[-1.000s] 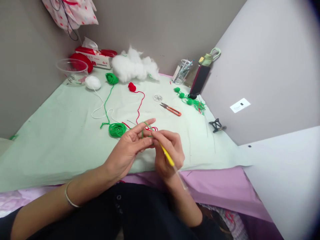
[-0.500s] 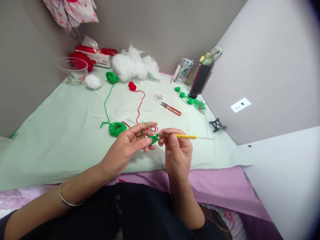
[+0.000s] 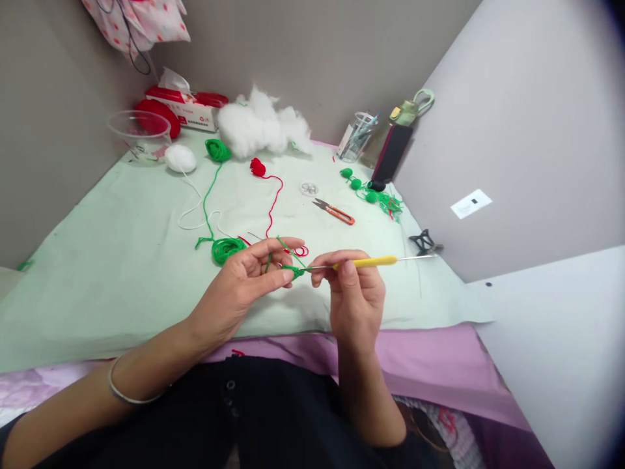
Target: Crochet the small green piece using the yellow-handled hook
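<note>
No legible text. Red-and-white cardboard tissue box (image 3: 193, 116), far beyond left hand (image 3: 239, 279): small characters and a sign, too small to read. White rectangular card (image 3: 471, 204) on grey wall (image 3: 439, 156), beyond and right of right hand (image 3: 356, 296): dark square, faint print, unreadable. Clear cylindrical cup (image 3: 360, 138), beyond right hand: white label (image 3: 346, 140), unreadable.

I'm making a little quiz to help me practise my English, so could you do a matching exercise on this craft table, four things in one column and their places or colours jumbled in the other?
Column one:
A. yellow-handled hook
B. snips
C. green crochet piece
D. white stuffing

Column two:
1. beside the tissue box
2. in the right hand
3. orange handles, dark blades
4. in the left hand

Right pairs: A-2, B-3, C-4, D-1.
</note>
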Tool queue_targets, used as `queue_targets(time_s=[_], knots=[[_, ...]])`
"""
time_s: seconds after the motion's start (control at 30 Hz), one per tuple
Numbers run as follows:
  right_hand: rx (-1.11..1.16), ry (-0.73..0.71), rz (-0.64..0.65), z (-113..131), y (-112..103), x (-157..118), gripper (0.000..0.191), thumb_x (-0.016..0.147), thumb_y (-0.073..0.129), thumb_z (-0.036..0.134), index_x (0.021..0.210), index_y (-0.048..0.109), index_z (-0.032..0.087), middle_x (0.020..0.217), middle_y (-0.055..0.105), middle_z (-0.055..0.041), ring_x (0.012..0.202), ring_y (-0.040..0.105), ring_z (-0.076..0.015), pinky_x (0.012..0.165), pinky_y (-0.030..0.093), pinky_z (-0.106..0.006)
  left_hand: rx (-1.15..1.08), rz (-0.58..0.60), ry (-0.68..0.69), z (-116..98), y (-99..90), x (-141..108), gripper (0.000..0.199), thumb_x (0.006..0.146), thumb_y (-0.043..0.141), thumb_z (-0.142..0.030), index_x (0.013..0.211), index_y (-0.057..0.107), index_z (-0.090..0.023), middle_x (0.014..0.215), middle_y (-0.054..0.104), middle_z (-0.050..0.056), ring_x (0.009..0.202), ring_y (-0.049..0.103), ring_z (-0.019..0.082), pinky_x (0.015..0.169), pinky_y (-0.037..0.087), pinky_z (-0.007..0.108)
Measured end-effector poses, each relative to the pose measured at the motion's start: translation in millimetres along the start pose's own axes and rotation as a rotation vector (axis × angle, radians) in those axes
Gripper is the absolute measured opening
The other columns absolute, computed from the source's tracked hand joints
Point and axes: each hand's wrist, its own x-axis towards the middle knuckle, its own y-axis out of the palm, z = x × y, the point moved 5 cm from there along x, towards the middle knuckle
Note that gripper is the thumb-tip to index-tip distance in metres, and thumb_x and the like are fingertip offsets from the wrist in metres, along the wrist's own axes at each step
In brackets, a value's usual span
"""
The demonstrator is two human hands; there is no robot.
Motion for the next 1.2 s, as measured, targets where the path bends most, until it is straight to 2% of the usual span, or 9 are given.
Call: queue_targets(time_s=[0.27,0.43,0.6,0.7,0.77,0.93,1.2], knots=[[-0.096,-0.097,0.033,8.4,3.2,-3.2,0.018,0.105,0.056,0.030,0.100,0.072,0.023,0.090,0.075,-0.0021,0.071,0.068,-0.0133,0.067,0.059,-0.031,0.092,0.002,0.044,1.5,-4.1,-0.1,0.032,0.087,0.082,-0.026,0.118,0.081,-0.029,0.097,0.065,0.001,0.098,0.056,0.017,0.091,0.044,0.027],[-0.360,-0.286,0.048,22.8,8.3,-9.4,0.022,0.106,0.050,0.020,0.106,0.072,0.026,0.092,0.074,-0.0020,0.077,0.068,-0.0155,0.071,0.058,-0.034,0.154,0.009,0.091,1.7,-5.5,-0.3,0.036,0.089,0.080,-0.028,0.125,0.078,-0.030,0.097,0.065,0.001,0.094,0.056,0.017,0.087,0.045,0.028],[-0.482,-0.496,0.112,24.6,14.4,-15.3,0.027,0.103,0.050,0.014,0.116,0.070,0.027,0.097,0.076,-0.0041,0.088,0.072,-0.0190,0.075,0.060,-0.037,0.110,-0.010,0.076,3.4,-4.5,-0.2,0.045,0.087,0.083,-0.027,0.131,0.075,-0.030,0.093,0.063,-0.001,0.091,0.055,0.016,0.086,0.045,0.027],[-0.527,-0.622,0.112,24.1,16.3,-18.6,0.025,0.103,0.052,0.015,0.117,0.070,0.025,0.098,0.078,-0.0065,0.091,0.073,-0.0214,0.075,0.061,-0.039,0.064,-0.006,0.056,5.7,-4.1,-0.5,0.047,0.087,0.083,-0.027,0.133,0.074,-0.030,0.092,0.062,-0.001,0.091,0.054,0.015,0.086,0.045,0.026],[-0.502,-0.615,0.082,23.2,14.9,-18.2,0.025,0.103,0.051,0.016,0.116,0.070,0.026,0.097,0.078,-0.0063,0.088,0.073,-0.0215,0.072,0.060,-0.039,0.048,0.018,0.051,6.4,-3.1,-0.7,0.046,0.088,0.083,-0.027,0.132,0.074,-0.032,0.092,0.062,-0.002,0.090,0.054,0.015,0.086,0.044,0.026],[-0.385,-0.482,0.031,21.9,11.0,-14.1,0.024,0.105,0.050,0.018,0.111,0.070,0.027,0.091,0.076,-0.0038,0.080,0.071,-0.0195,0.066,0.059,-0.037,0.087,0.012,0.091,2.9,-3.3,-0.2,0.043,0.088,0.082,-0.027,0.130,0.076,-0.030,0.094,0.063,0.001,0.092,0.054,0.017,0.087,0.045,0.028],[-0.390,-0.479,0.047,22.1,11.6,-13.9,0.023,0.105,0.050,0.018,0.111,0.070,0.027,0.094,0.076,-0.0038,0.083,0.071,-0.0193,0.068,0.059,-0.037,0.148,0.017,0.098,1.8,-3.3,0.4,0.033,0.088,0.082,-0.027,0.121,0.080,-0.030,0.094,0.064,0.000,0.087,0.054,0.016,0.080,0.043,0.028]])
